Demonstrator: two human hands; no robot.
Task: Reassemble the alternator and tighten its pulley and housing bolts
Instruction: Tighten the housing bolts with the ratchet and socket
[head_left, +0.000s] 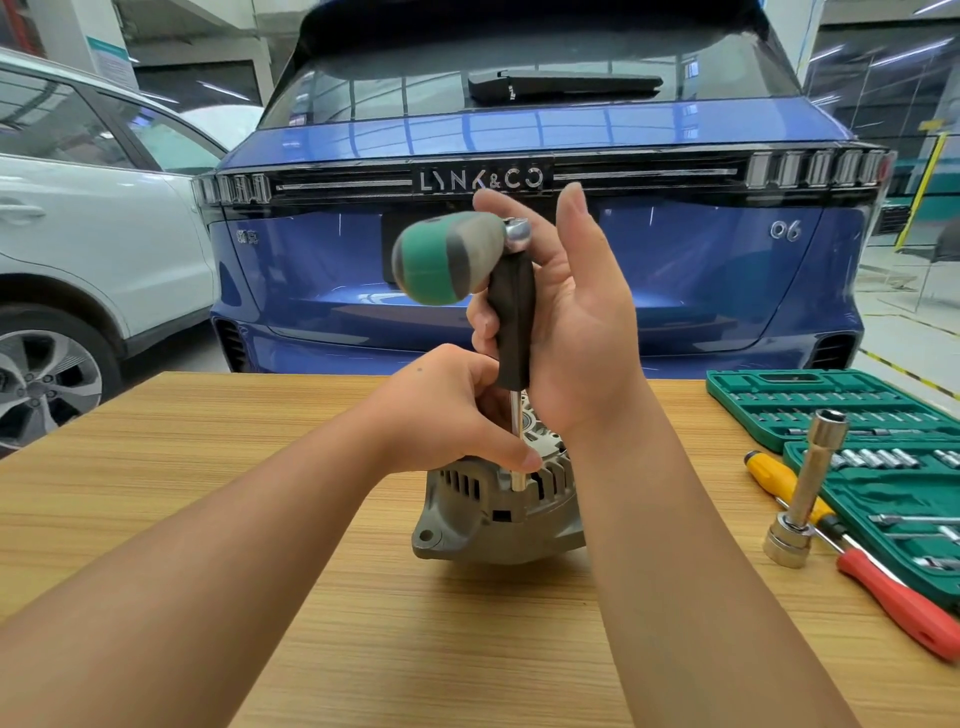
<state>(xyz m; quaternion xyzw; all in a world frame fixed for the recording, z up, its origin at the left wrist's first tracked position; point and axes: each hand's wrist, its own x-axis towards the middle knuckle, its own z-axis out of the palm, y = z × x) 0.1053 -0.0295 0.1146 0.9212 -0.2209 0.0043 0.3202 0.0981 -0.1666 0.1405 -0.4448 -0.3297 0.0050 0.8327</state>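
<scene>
1. Head view: we keep the ratchet (457, 260) and its extension (516, 447) plumb over the housing bolt at the alternator (498, 509), table-centre.
2. Our right hand (566, 332) wraps the black grip at 12 o'clock; our left hand (457, 410) pinches the extension, steadying it.

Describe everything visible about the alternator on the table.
The alternator is a grey cast-metal housing, aluminium by its look, with slotted vents around its rim and a mounting ear with a hole at lower left. It stands on the wooden table. The left hand rests on its top, fingers at the tool's steel shaft, which stands upright at the housing's edge. The right hand and forearm hide its right side.
</scene>
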